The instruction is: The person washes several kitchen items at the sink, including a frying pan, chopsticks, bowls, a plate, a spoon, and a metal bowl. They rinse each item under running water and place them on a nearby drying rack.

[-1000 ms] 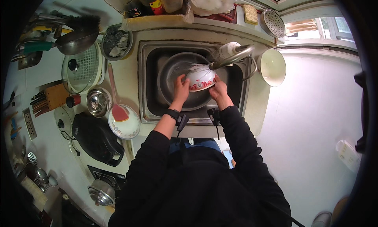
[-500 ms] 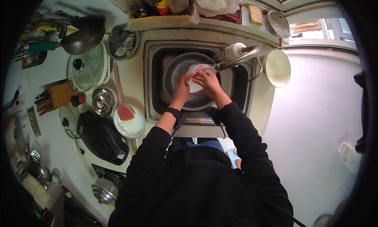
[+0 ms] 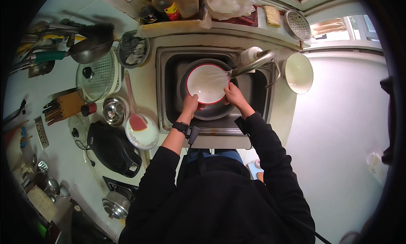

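"What's between your hands?"
"A red-rimmed white bowl [image 3: 207, 84], its hollow facing up at me. I hold it over a grey basin [image 3: 214, 113] in the steel sink [image 3: 220, 130]."

"And your grip?"
"My left hand [image 3: 190, 104] grasps the near-left rim, thumb on top and fingers underneath. My right hand [image 3: 235, 95] grasps the rim on the near-right side. Water fans from the curved faucet [image 3: 256, 63] across the inside of the bowl."

"What's around the sink?"
"To my right, a cream bowl [image 3: 298, 73] stands on the counter, near the edge. To my left, a red-headed spatula [image 3: 138, 122] lies with its blade on a floral-edged white dish [image 3: 144, 141], just beside a shiny metal bowl [image 3: 114, 111]. Farther left sits a wooden knife block [image 3: 71, 105]. Beyond the sink, on the ledge, a yellow sponge [image 3: 272, 15] lies beside a perforated strainer [image 3: 297, 25]."
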Action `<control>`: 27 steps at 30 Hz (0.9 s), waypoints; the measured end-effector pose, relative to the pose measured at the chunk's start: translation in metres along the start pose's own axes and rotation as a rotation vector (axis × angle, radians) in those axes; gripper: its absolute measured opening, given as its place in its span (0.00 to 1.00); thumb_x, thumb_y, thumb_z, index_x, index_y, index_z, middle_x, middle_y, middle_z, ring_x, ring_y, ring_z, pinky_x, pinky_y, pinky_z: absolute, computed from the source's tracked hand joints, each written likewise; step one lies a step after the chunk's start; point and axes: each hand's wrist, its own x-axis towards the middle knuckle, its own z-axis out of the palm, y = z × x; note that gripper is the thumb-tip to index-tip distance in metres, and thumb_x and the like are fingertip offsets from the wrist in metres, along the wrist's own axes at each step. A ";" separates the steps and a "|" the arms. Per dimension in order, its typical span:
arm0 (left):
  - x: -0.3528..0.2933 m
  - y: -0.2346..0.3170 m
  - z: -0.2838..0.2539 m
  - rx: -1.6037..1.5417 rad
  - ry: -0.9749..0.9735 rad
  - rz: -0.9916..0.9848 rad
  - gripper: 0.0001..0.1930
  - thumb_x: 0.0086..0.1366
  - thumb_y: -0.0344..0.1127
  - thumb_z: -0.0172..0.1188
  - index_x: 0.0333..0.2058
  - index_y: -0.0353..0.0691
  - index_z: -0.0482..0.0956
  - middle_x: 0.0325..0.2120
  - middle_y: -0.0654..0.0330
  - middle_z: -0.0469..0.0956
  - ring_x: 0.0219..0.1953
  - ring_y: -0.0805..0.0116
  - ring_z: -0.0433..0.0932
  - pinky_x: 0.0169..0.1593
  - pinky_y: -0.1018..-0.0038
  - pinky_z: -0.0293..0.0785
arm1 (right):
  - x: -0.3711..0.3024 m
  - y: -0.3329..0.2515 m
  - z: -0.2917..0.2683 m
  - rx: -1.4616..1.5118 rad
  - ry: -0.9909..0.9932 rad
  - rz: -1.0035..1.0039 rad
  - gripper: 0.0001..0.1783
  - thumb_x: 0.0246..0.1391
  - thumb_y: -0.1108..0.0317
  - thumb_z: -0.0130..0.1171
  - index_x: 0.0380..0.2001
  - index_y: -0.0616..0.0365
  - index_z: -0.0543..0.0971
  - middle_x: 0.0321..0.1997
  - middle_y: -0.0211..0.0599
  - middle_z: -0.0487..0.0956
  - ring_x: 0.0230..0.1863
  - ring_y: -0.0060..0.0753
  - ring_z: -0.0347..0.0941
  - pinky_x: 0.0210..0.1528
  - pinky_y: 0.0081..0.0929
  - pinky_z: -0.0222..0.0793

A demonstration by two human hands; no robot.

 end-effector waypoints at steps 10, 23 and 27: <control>0.020 0.009 -0.022 0.675 0.461 0.845 0.25 0.64 0.29 0.46 0.61 0.40 0.65 0.48 0.43 0.77 0.33 0.54 0.84 0.27 0.65 0.80 | 0.008 0.027 -0.001 0.505 0.189 0.030 0.18 0.62 0.65 0.52 0.51 0.64 0.72 0.41 0.34 0.78 0.35 0.25 0.76 0.33 0.24 0.74; 0.016 -0.005 0.023 -0.130 -0.158 -0.130 0.17 0.64 0.33 0.45 0.49 0.30 0.69 0.35 0.48 0.80 0.33 0.57 0.83 0.28 0.69 0.79 | 0.006 -0.004 -0.049 0.582 0.171 0.043 0.21 0.65 0.59 0.51 0.57 0.58 0.70 0.41 0.30 0.77 0.36 0.22 0.73 0.38 0.24 0.71; 0.002 -0.016 0.009 -0.090 -0.106 -0.113 0.17 0.63 0.33 0.45 0.48 0.30 0.69 0.34 0.48 0.81 0.32 0.57 0.83 0.28 0.70 0.78 | 0.020 -0.001 -0.038 0.586 0.232 0.017 0.19 0.63 0.61 0.53 0.52 0.62 0.74 0.39 0.33 0.79 0.32 0.21 0.73 0.33 0.20 0.70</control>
